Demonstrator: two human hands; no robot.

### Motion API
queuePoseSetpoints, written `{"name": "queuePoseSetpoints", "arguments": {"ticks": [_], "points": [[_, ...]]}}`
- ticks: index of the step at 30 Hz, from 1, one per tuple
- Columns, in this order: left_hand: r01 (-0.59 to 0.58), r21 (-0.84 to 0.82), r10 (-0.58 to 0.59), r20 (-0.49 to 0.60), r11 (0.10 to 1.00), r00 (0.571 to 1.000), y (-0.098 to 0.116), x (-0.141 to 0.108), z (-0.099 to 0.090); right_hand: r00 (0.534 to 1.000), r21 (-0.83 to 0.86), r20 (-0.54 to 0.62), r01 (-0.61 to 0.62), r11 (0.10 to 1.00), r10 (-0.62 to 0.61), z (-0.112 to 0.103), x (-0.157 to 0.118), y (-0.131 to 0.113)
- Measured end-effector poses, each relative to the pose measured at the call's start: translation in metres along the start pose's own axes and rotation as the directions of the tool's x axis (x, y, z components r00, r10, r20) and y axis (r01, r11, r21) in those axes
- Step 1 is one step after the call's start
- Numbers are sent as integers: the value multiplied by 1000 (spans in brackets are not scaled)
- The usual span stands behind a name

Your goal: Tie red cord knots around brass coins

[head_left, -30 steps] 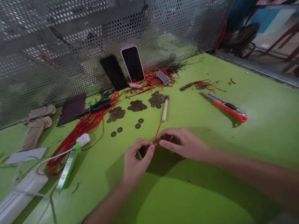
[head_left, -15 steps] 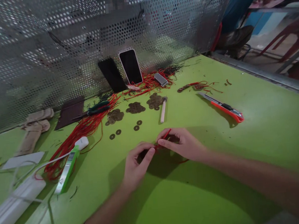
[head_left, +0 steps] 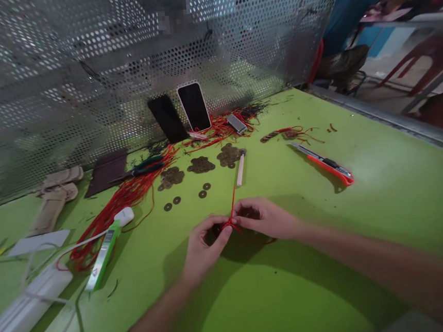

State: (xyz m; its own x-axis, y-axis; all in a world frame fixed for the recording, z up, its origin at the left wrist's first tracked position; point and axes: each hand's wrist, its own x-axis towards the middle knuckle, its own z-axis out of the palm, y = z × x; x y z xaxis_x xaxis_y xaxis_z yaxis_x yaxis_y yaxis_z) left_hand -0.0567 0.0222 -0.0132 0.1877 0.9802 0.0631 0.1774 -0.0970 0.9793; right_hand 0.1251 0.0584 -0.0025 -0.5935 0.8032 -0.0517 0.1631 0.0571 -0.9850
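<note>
Thumb and fingertips of my left hand (head_left: pixel 207 243) pinch a red cord (head_left: pixel 233 203) just above the green tabletop. My right hand (head_left: pixel 263 218) closes on the same cord from the right, its fingertips almost touching the left ones. One strand of the cord sticks up, and a short piece shows below the right fingers. Whatever else lies within the hands is hidden. Beyond the hands lie several loose holed coins (head_left: pixel 203 194) and piles of coins (head_left: pixel 200 164). A small tool with a pale wooden handle (head_left: pixel 240 170) lies just past my right hand.
A red utility knife (head_left: pixel 324 163) lies to the right. At left are a bundle of red cords (head_left: pixel 109 212), green-handled pliers (head_left: pixel 147 166), a green blade case (head_left: pixel 104 256) and a white power strip (head_left: pixel 27 302). Two phones (head_left: pixel 194 106) lean against the perforated metal panel (head_left: pixel 120 76).
The red strand now stands upright between the hands, where before it slanted by my right fingers. The right hand has shifted slightly down and left. The view has tilted a little.
</note>
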Motion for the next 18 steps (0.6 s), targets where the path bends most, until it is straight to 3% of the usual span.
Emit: {"name": "queuePoseSetpoints", "arguments": {"ticks": [6, 12, 18], "points": [[-39, 89, 43, -40, 995, 998, 0, -3, 1, 1000, -96, -13, 10, 995, -12, -1, -2, -2], [-194, 299, 215, -40, 934, 976, 4, -7, 3, 1000, -82, 15, 4, 997, -2, -3, -4, 0], [-71, 332, 127, -151, 941, 980, 5, -6, 3, 1000, -22, -4, -18, 1000, 18, -3, -4, 1]]}}
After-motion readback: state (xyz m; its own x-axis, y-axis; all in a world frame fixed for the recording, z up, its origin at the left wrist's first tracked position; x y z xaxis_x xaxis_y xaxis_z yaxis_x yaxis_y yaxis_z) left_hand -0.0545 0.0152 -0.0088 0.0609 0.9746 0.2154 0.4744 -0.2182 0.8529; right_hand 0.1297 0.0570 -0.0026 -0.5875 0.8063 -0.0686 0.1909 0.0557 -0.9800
